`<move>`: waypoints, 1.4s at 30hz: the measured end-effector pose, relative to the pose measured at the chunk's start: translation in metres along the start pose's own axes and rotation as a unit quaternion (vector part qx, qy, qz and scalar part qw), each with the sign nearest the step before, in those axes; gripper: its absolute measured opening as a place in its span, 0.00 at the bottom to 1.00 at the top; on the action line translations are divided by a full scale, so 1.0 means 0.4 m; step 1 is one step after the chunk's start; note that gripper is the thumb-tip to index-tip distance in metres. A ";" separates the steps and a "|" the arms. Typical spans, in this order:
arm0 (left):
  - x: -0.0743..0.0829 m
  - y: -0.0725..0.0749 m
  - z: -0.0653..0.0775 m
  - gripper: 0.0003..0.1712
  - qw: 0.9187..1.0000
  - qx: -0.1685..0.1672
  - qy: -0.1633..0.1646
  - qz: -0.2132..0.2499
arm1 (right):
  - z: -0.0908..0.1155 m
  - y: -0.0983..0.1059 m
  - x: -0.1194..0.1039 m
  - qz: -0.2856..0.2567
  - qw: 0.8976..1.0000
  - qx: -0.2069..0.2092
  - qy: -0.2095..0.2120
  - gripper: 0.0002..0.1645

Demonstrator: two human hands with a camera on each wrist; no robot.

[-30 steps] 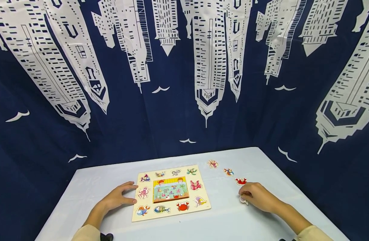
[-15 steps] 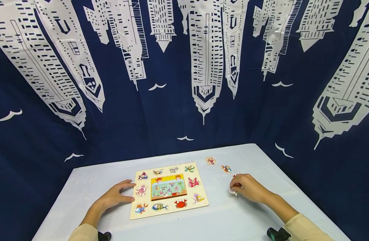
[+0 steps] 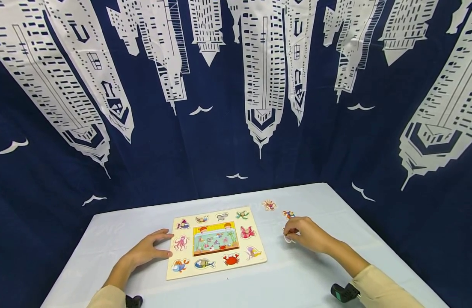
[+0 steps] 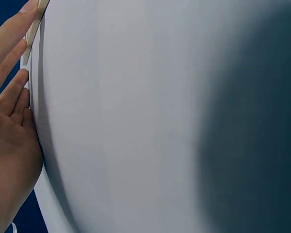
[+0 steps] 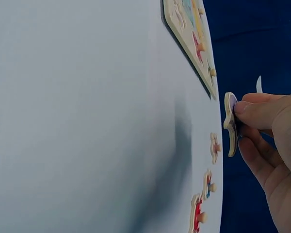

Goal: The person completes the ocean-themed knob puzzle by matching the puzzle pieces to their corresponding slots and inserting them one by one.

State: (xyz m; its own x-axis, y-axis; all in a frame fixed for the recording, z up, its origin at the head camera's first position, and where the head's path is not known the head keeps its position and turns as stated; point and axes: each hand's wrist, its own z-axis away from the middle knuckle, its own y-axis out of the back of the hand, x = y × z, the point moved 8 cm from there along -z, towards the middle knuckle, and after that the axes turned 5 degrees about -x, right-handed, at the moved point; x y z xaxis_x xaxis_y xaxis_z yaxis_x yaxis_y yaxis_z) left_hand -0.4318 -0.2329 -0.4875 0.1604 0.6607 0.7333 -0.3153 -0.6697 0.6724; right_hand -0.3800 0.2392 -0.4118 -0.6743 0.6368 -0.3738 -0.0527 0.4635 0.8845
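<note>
My right hand [image 3: 307,234] is raised above the table, right of the board, pinching a small wooden puzzle piece [image 5: 230,125] between thumb and fingers. The piece shows a pale edge and some purple; its picture is mostly hidden. My left hand [image 3: 149,248] lies along the left side of the sea-animal peg puzzle board [image 3: 172,276], fingers extended, with fingertips at its edge. In the left wrist view, fingers of the left hand [image 4: 12,141] touch the board's edge.
On the white table [image 3: 293,282], a reddish octopus piece [image 3: 269,205] and a blue-and-red piece [image 3: 288,214] lie right of the board. A red crab piece [image 5: 199,216] shows in the right wrist view, hidden by the hand from above. A dark curtain [image 3: 212,162] stands behind.
My right hand has lifted the puzzle piece from the table and moved left and away from me, towards the board. The left hand stays at the board's edge.
</note>
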 end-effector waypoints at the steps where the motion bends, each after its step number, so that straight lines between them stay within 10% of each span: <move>1: 0.001 0.000 0.001 0.42 1.000 0.000 0.001 -0.001 | -0.004 -0.001 -0.002 -0.002 1.000 -0.002 0.000 0.13; 42: -0.006 0.001 -0.002 0.44 1.000 -0.008 0.013 -0.001 | -0.123 -0.077 -0.065 -0.040 0.999 -0.023 0.029 0.04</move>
State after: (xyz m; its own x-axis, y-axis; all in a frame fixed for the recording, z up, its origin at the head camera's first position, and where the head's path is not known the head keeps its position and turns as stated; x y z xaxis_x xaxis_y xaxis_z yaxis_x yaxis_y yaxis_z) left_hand -0.4328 -0.2344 -0.4889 0.1366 0.6708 0.7290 -0.3292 -0.6633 0.6721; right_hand -0.3971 0.1782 -0.4155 -0.7076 0.5619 -0.4283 -0.1415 0.4812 0.8651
